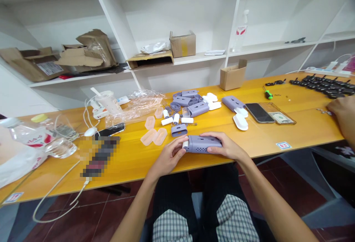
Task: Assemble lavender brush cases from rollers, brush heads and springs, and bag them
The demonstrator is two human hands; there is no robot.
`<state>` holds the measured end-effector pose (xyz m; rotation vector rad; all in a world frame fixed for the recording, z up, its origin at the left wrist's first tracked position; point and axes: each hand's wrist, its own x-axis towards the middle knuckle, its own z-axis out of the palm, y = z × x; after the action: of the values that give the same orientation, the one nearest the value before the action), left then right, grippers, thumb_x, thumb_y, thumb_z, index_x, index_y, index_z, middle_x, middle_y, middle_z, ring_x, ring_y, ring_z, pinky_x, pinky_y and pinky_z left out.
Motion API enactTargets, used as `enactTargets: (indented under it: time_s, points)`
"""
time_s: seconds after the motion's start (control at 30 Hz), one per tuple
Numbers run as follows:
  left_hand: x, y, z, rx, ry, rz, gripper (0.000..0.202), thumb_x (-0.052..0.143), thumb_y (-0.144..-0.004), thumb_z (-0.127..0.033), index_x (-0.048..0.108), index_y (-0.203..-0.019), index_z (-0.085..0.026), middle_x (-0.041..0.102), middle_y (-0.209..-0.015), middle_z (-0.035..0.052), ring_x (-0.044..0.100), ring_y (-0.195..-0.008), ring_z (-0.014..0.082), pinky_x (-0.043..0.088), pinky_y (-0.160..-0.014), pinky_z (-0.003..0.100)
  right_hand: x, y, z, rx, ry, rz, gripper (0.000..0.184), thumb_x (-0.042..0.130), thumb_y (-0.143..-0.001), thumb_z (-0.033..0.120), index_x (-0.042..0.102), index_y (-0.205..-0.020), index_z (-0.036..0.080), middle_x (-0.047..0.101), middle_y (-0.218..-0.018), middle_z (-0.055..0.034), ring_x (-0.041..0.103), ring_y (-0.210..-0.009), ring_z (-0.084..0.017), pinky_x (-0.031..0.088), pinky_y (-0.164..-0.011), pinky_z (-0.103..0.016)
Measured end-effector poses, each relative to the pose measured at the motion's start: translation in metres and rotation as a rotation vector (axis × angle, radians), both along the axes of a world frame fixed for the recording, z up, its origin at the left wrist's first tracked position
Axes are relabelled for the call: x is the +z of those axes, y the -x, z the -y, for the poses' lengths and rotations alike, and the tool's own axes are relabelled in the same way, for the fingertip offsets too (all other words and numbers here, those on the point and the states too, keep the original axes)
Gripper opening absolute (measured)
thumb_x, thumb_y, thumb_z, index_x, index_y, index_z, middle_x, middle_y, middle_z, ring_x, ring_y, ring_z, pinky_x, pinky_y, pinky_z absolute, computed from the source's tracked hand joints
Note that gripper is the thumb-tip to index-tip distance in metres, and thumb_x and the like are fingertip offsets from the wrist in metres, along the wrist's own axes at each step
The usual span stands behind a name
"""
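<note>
Near the front edge of the table, a purple plastic housing (203,144) with small round holes in its side lies lengthwise between my hands. My right hand (227,146) grips its right end, thumb in front and fingers over the top. At the left end, my left hand (170,154) pinches a white plastic roller (185,144) against the housing. Just behind sits a purple end piece (179,130) with an opening. Around it are loose white rollers (187,120), springs, and translucent pinkish trays (160,136). More purple housings (198,109) are piled farther back, beside white oval caps (212,98).
Right of me lie another purple housing (233,103), a phone (260,113), a green screwdriver (268,94) and rows of black parts (321,85). Another person's hand (342,112) is at far right. Bottles (29,136), cables and plastic wrap (138,105) occupy the left.
</note>
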<state>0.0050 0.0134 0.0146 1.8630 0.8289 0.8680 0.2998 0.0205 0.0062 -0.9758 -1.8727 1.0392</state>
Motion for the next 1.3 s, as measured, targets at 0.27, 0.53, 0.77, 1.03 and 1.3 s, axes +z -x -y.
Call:
enactTargets:
  time_s: [0.27, 0.53, 0.77, 1.03, 1.3]
  points:
    - [-0.0021, -0.0005, 0.0002, 0.019, 0.037, 0.011, 0.043, 0.057, -0.104, -0.043, 0.060, -0.142, -0.023, 0.057, -0.154, 0.0150, 0.061, -0.137, 0.0309, 0.048, -0.117, 0.054, -0.0011, -0.0012, 0.0005, 0.017, -0.023, -0.007, 0.053, 0.077, -0.088, 0.053, 0.072, -0.132, 0.024, 0.073, -0.135, -0.0103, 0.067, -0.125, -0.034, 0.050, -0.110, -0.052]
    - [-0.0005, -0.0003, 0.0027, -0.003, 0.076, 0.048, 0.044, 0.060, -0.103, -0.044, 0.061, -0.142, -0.023, 0.056, -0.156, 0.0154, 0.063, -0.134, 0.0296, 0.049, -0.116, 0.053, -0.0039, -0.0027, -0.0003, 0.034, -0.036, -0.020, 0.054, 0.075, -0.088, 0.056, 0.073, -0.131, 0.024, 0.073, -0.134, -0.0112, 0.068, -0.122, -0.034, 0.052, -0.108, -0.053]
    - [-0.0010, -0.0002, 0.0025, -0.004, 0.102, 0.074, 0.048, 0.062, -0.101, -0.047, 0.061, -0.142, -0.022, 0.057, -0.154, 0.0158, 0.064, -0.134, 0.0301, 0.049, -0.116, 0.053, -0.0033, -0.0028, 0.0004, 0.037, -0.058, 0.006, 0.052, 0.074, -0.090, 0.056, 0.073, -0.132, 0.025, 0.073, -0.134, -0.0110, 0.068, -0.121, -0.033, 0.052, -0.107, -0.053]
    - [-0.0006, -0.0006, 0.0019, 0.009, 0.135, 0.070, 0.050, 0.064, -0.100, -0.048, 0.061, -0.142, -0.021, 0.058, -0.154, 0.0157, 0.063, -0.134, 0.0303, 0.050, -0.116, 0.052, -0.0017, -0.0013, 0.0014, 0.018, -0.087, 0.036, 0.051, 0.075, -0.090, 0.054, 0.073, -0.131, 0.024, 0.074, -0.133, -0.0109, 0.068, -0.121, -0.033, 0.051, -0.108, -0.052]
    - [-0.0010, 0.0010, -0.0015, 0.010, 0.178, 0.063, 0.055, 0.063, -0.100, -0.051, 0.059, -0.144, -0.019, 0.062, -0.149, 0.0163, 0.065, -0.132, 0.0307, 0.052, -0.113, 0.053, 0.0011, -0.0006, 0.0012, 0.042, -0.075, 0.041, 0.052, 0.075, -0.089, 0.054, 0.073, -0.131, 0.024, 0.074, -0.131, -0.0111, 0.069, -0.118, -0.032, 0.053, -0.106, -0.052]
